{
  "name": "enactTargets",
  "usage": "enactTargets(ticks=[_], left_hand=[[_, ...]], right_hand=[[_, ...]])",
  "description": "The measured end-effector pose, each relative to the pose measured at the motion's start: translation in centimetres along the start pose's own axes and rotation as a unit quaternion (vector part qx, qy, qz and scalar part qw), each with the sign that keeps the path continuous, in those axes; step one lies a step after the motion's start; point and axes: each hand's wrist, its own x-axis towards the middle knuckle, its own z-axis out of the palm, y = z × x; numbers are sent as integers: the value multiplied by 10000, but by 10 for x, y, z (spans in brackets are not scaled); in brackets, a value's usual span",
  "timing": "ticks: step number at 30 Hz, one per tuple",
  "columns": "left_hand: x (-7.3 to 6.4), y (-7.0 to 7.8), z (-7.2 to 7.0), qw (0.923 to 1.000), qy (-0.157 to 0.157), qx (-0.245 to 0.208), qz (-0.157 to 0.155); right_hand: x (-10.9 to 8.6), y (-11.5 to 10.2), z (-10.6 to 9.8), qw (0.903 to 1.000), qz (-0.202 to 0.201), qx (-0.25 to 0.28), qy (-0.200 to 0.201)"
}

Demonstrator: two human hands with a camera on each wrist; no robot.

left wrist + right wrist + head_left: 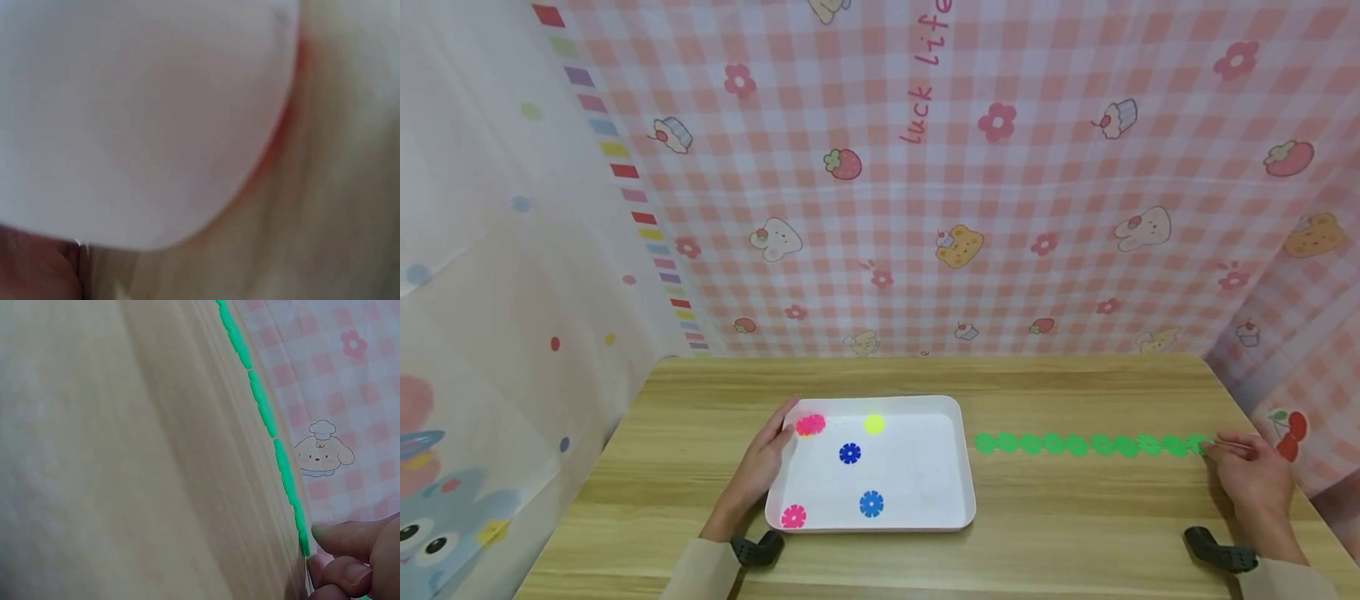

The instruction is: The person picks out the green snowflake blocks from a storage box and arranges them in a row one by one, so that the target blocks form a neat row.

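My left hand (758,467) grips the left side of a white tray (917,483), its fingers at the rim near the far left corner. In the left wrist view, the tray's pale wall (137,125) is blurred and covers most of that hand (37,269). Several green notched plastic discs (1077,446) run in a straight row on the table, right of the tray. At the row's right end, my right hand (1258,479) pinches the last green disc (1197,444) between thumb and fingers. From the right wrist, the green row (262,403) appears nearly edge-on, leading to the fingertips (322,534).
Inside the tray lie pink discs (793,517), a dark blue disc (850,453), a lighter blue disc (871,503) and a yellow piece (874,425). The wooden table (1060,533) meets a pink checked cloth (880,208) behind and a white dotted cloth (497,233) at left.
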Motion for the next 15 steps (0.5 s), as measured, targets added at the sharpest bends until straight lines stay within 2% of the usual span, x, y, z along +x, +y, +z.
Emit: enactTargets(ticks=[8, 12, 15], left_hand=[[1, -1, 2, 9999, 9, 112, -39], [3, -1, -1, 9999, -114, 20, 49], [4, 1, -4, 9995, -185, -135, 210]], right_hand=[[-1, -2, -2, 9996, 183, -231, 6], [-5, -6, 0, 9995, 55, -281, 155], [-13, -16, 3, 9991, -248, -312, 168]])
